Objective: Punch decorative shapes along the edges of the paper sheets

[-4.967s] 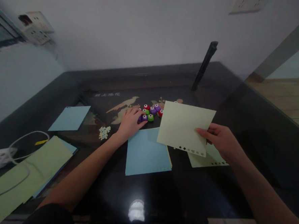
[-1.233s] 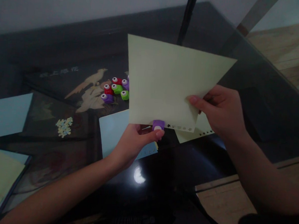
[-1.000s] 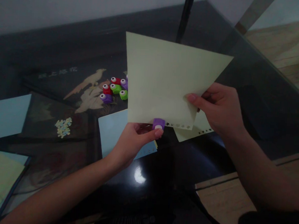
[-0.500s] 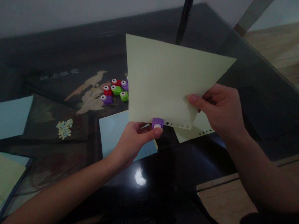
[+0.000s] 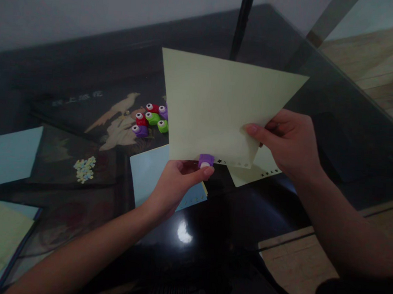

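Note:
My left hand (image 5: pixel 181 181) is closed around a small purple craft punch (image 5: pixel 206 160), its thumb on the white button. The punch sits on the lower edge of a pale yellow-green sheet of paper (image 5: pixel 215 108). Several small punched shapes run along that edge to the right of the punch. My right hand (image 5: pixel 283 139) pinches the sheet near its right side, thumb in front and fingers behind. Underneath, blue paper (image 5: pixel 152 166) and another pale green sheet (image 5: pixel 241 176) with punched holes lie on the dark glass-topped table (image 5: pixel 218 228).
Several red, green and purple punches (image 5: pixel 151 118) stand behind the held sheet, which partly hides them. A small heap of punched paper bits (image 5: pixel 84 170) lies at the left. Blue paper (image 5: pixel 12 153) and a yellow-green stack (image 5: pixel 1 237) lie at the far left.
The sheet's upper left corner has tipped slightly left and down. The punch has shifted very slightly left, still on the lower edge. Both hands keep their holds.

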A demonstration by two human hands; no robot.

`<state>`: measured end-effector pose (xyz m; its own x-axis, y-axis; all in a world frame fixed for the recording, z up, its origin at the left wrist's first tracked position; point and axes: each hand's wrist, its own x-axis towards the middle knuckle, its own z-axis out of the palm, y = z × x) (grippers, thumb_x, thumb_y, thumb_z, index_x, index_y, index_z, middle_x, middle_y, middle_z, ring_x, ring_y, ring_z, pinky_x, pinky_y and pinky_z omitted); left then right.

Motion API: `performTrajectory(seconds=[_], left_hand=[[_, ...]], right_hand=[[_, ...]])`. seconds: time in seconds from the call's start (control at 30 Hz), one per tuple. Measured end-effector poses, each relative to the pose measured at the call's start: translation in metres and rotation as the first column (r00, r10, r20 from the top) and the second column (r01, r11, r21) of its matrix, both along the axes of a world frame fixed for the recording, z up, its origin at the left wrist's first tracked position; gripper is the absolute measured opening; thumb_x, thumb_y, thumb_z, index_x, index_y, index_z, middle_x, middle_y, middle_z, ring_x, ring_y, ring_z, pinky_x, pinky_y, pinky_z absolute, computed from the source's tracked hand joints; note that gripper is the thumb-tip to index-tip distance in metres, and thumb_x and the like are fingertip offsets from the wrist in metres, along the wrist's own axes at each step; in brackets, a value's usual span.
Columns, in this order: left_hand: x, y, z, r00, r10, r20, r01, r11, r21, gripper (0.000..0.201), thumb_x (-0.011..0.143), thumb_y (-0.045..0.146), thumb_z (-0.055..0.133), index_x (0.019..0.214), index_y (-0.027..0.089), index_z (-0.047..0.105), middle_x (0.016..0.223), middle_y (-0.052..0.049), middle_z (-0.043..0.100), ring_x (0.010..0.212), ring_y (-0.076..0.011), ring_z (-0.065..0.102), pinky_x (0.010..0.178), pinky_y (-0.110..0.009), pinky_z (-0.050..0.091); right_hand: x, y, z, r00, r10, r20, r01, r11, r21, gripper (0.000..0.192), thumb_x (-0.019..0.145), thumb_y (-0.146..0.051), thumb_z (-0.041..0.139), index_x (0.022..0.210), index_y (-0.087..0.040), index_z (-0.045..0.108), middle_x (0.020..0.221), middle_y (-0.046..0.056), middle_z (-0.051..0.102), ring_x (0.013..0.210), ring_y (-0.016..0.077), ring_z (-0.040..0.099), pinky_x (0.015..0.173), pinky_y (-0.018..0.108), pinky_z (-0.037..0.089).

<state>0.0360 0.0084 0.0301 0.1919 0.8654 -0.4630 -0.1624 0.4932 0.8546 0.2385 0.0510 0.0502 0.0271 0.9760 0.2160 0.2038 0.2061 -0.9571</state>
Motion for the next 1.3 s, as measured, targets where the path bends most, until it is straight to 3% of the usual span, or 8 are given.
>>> performTrajectory(seconds=[0.67,1.1,1.3], left_hand=[[0.0010,0.0005,-0.0017,1.000,0.008,0.014,-0.008,1.000,0.008,0.022,0.059,0.030,0.083,0.064,0.016,0.066,0.063,0.001,0.064,0.063,-0.0118,0.056,0.071,-0.027,0.046],[0.0007,0.0012,-0.0022,1.000,-0.008,0.014,0.008,1.000,0.014,0.025,0.060,0.033,0.083,0.070,0.015,0.069,0.075,-0.004,0.070,0.068,-0.0135,0.060,0.071,-0.027,0.047],[0.0013,0.0003,-0.0029,1.000,0.007,0.019,-0.008,1.000,0.016,0.030,0.061,0.033,0.083,0.082,0.016,0.071,0.084,-0.006,0.073,0.078,-0.0162,0.065,0.077,-0.029,0.048]], right_hand=[[0.0019,0.0016,-0.0037,1.000,-0.004,0.003,0.005,1.000,-0.028,0.008,0.071,-0.020,0.078,0.075,-0.024,0.073,0.074,-0.001,0.075,0.070,0.0188,0.071,0.061,0.031,0.060],[0.0020,0.0004,-0.0038,1.000,0.002,0.002,-0.002,1.000,-0.007,0.009,0.072,-0.016,0.074,0.077,-0.023,0.074,0.073,-0.004,0.075,0.064,0.0139,0.069,0.057,0.025,0.057],[0.0017,0.0008,-0.0026,1.000,0.004,0.016,-0.004,1.000,-0.001,0.006,0.072,-0.018,0.074,0.073,-0.023,0.072,0.068,-0.004,0.073,0.060,0.0139,0.067,0.056,0.025,0.057]])
